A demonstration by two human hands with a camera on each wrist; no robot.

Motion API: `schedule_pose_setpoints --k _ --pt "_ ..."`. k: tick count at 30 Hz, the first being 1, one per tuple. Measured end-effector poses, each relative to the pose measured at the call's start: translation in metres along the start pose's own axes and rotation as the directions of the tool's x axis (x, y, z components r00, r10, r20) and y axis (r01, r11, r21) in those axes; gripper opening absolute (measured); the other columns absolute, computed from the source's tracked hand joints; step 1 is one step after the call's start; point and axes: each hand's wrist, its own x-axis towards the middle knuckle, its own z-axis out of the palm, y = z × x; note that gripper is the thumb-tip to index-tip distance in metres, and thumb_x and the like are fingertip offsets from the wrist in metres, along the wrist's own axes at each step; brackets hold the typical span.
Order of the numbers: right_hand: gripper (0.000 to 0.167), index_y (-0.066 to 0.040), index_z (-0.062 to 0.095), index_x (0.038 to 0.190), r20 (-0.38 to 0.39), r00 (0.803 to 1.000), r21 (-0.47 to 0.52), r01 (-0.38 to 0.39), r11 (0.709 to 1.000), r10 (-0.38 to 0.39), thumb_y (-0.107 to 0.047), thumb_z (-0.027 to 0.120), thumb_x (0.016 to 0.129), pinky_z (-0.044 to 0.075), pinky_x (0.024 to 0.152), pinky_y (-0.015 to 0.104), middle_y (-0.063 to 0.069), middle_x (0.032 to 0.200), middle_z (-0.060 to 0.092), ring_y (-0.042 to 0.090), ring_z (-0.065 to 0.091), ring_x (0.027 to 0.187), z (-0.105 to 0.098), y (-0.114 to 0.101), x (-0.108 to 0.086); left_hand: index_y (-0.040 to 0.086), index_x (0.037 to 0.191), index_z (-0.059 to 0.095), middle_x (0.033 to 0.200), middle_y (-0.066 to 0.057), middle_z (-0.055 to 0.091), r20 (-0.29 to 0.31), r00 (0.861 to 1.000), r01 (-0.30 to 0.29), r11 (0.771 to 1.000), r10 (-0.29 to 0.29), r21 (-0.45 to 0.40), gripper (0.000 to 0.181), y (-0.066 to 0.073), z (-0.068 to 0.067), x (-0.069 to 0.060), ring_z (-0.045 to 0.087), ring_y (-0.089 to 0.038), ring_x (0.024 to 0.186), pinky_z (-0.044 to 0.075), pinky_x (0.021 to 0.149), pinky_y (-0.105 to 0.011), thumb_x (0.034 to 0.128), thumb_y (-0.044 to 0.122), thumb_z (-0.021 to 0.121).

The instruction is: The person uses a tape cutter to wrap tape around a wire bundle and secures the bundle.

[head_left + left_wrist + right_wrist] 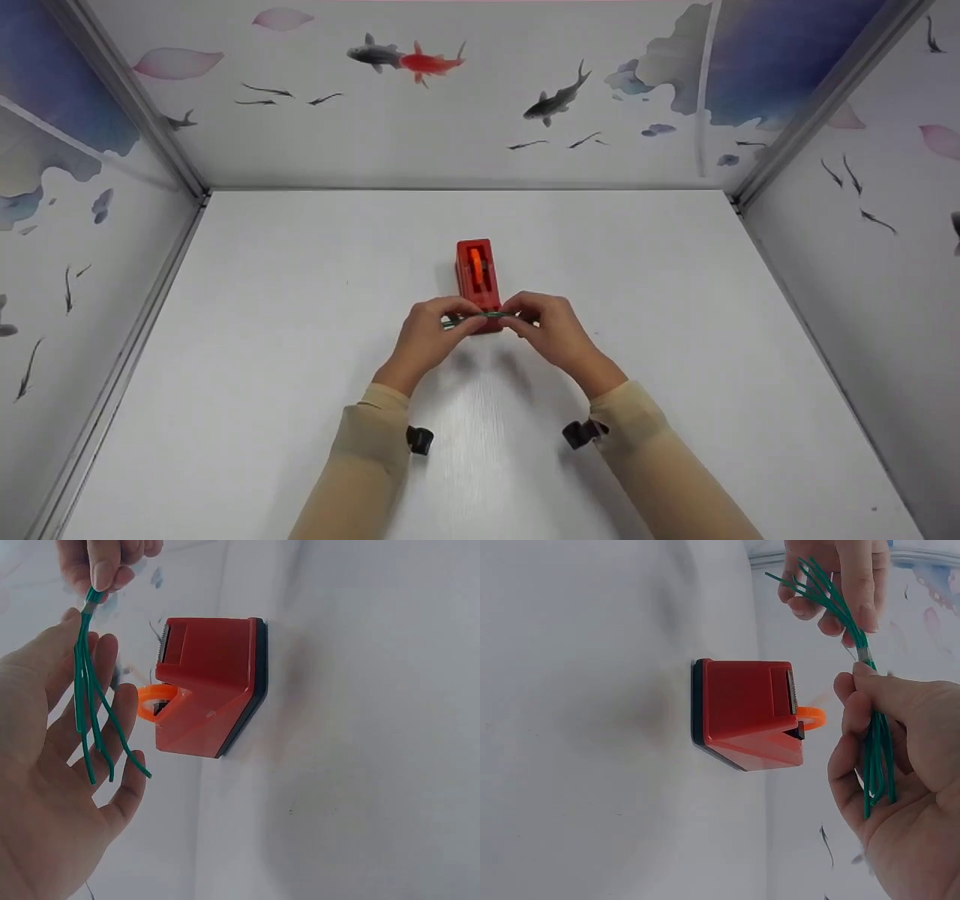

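A bundle of thin green wires (79, 690) is held between both hands, a clear band of tape (865, 654) around its middle. My left hand (429, 334) pinches it on one side of the band with thumb and forefinger, and loose strands fan out past the palm. On the other side, my right hand (555, 330) pinches the bundle, whose bent strands lie along that palm. Just beyond the fingers stands a red tape dispenser (491, 281) with an orange tape core (477, 267); its serrated cutting edge (792, 692) faces the hands.
A white tabletop (300, 255) lies under everything. Upright panels (480, 142) printed with fish and petals enclose its back and both sides. Dark wrist cameras (421, 441) sit at the sleeve cuffs.
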Motion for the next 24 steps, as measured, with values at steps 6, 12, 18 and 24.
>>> schedule_pose_setpoints --k 6,12,18,24 --pt "0.012 -0.018 0.077 0.104 -0.035 0.996 -0.030 0.077 0.997 -0.078 -0.011 0.076 0.094 0.062 0.085 0.036 -0.005 0.099 0.076 0.012 0.070 0.086 0.000 0.002 -0.002 0.030 0.103 0.077 0.107 0.009 0.073 0.054 0.998 0.032 0.999 -0.030 -0.039 0.009 -0.002 0.000 0.002 0.063 -0.016 0.105 0.055 0.094 -0.040 0.0948 0.033 0.075" --pt "0.012 -0.018 0.077 0.104 -0.033 0.992 -0.020 0.125 0.992 -0.125 -0.011 0.076 0.094 0.061 0.090 0.035 -0.006 0.100 0.077 0.011 0.072 0.093 -0.001 0.004 -0.002 0.026 0.100 0.078 0.106 0.007 0.073 0.036 0.999 -0.016 1.000 0.016 0.003 0.009 0.000 -0.001 0.002 0.064 -0.016 0.104 0.056 0.095 -0.041 0.0915 0.025 0.078" --pt "0.012 -0.019 0.077 0.105 0.016 0.997 0.017 0.076 0.997 -0.076 -0.016 0.078 0.093 0.060 0.090 0.040 -0.007 0.101 0.077 0.012 0.071 0.094 -0.005 0.007 0.001 0.020 0.101 0.080 0.101 0.004 0.076 -0.011 0.990 -0.141 0.985 0.143 0.099 0.012 0.001 -0.001 0.001 0.065 -0.016 0.100 0.058 0.093 -0.041 0.0895 0.021 0.080" --pt "0.019 -0.024 0.077 0.115 0.134 0.991 0.031 -0.024 0.999 0.019 -0.029 0.075 0.096 0.059 0.094 0.038 -0.010 0.108 0.076 0.013 0.070 0.102 -0.010 0.008 0.003 0.023 0.102 0.081 0.103 0.007 0.077 -0.021 0.982 -0.184 0.973 0.189 0.139 0.014 0.004 -0.002 0.001 0.065 -0.013 0.099 0.057 0.093 -0.035 0.0881 0.021 0.081"
